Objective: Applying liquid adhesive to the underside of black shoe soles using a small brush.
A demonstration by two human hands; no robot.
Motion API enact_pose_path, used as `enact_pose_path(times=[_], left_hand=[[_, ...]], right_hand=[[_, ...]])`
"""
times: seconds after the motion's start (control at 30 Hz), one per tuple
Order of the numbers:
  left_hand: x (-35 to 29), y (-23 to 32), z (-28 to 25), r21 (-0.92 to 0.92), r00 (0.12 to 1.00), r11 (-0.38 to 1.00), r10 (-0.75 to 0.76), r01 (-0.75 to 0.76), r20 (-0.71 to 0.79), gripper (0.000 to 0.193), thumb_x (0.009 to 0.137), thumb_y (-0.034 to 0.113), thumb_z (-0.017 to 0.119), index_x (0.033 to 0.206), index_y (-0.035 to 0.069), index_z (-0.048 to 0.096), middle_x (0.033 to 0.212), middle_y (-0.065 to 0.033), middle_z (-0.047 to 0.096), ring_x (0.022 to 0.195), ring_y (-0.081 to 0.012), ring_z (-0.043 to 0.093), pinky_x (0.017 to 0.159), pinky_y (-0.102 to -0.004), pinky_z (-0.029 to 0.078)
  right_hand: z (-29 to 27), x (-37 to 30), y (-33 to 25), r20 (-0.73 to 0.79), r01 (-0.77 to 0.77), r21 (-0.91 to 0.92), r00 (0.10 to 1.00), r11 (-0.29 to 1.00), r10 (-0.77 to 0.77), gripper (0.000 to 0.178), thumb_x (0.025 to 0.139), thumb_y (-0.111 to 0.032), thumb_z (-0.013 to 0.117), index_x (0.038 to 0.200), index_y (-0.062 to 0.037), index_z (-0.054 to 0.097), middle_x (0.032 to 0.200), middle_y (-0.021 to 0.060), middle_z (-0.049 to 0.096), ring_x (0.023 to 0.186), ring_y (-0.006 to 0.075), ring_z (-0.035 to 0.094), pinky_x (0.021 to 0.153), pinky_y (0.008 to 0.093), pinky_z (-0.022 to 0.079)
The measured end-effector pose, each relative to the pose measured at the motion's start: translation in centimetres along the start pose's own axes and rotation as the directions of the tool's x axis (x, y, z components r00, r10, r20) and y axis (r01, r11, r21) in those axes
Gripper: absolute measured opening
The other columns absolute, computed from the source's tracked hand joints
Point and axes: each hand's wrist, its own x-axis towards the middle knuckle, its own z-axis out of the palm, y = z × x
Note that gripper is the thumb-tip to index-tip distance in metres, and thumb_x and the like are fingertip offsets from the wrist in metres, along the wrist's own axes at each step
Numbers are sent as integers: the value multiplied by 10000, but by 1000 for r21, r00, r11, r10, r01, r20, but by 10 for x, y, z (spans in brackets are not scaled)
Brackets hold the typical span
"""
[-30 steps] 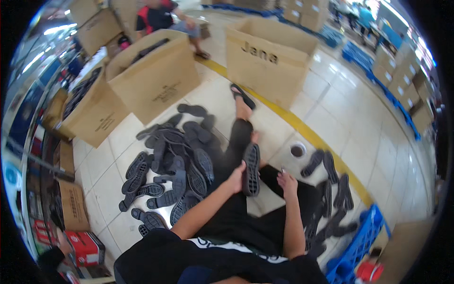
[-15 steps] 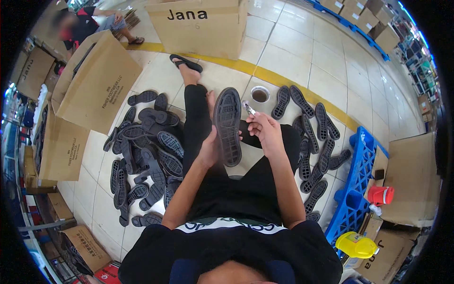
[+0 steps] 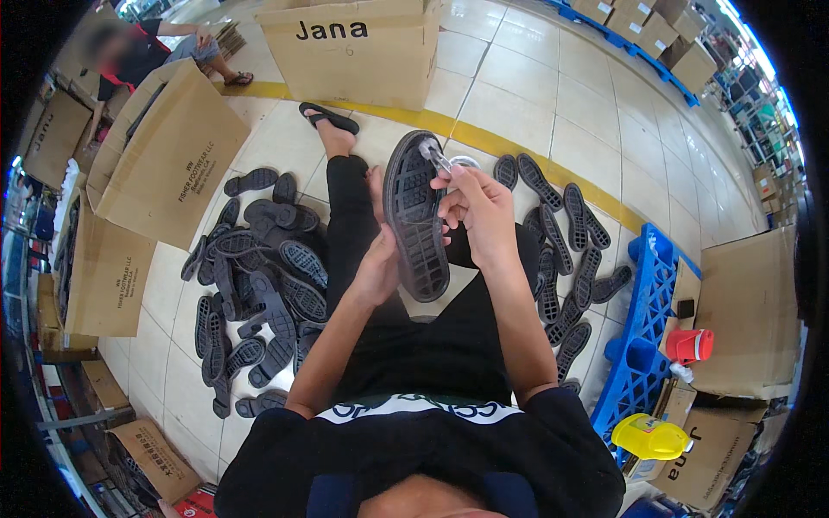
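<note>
My left hand [image 3: 380, 263] grips a black shoe sole [image 3: 416, 224] by its left edge and holds it up over my lap, its gridded face toward me. Between the closed fingers of my right hand [image 3: 477, 211] is a small metal clip [image 3: 439, 159] with a whitish wad at its tip. That wad is at the upper end of the sole's recess and seems to touch it. Behind the right hand, a white cup [image 3: 465, 161] is mostly hidden, with only its rim showing.
Many loose black soles lie in a heap [image 3: 259, 276] on the left, more [image 3: 573, 207] in rows on the right. Large cardboard boxes [image 3: 350, 65] stand ahead and at left. A blue pallet [image 3: 639, 319], red pot [image 3: 689, 346] and yellow jug [image 3: 649, 437] are at right; a person [image 3: 138, 52] sits far left.
My right hand has moved up and left, bringing the clip's white tip from beside the sole onto its upper end. The sole has tilted slightly, and the cup has become mostly covered.
</note>
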Motion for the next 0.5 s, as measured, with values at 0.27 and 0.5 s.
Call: enact_pose_path(times=[0.27, 0.5], left_hand=[[-6, 21, 20, -284, 993, 952, -117, 117, 20, 744, 952, 582, 248, 1390, -12, 345, 1341, -217, 471, 1237, -347, 486, 1026, -474, 419], [-3, 22, 24, -235, 998, 971, -49, 38, -43, 687, 980, 524, 235, 1404, -11, 312, 1334, -239, 469, 1239, -361, 480, 1024, -477, 422]], right_hand=[[-13, -19, -23, -232, 276, 428, 954, 861, -190, 231, 963, -225, 509, 914, -19, 602, 836, 67, 639, 580, 120, 557, 494, 232, 404], [-35, -29, -10, -26, 148, -130, 988, 981, -152, 241, 972, -214, 499, 888, -16, 607, 764, 46, 616, 589, 101, 550, 494, 226, 395]])
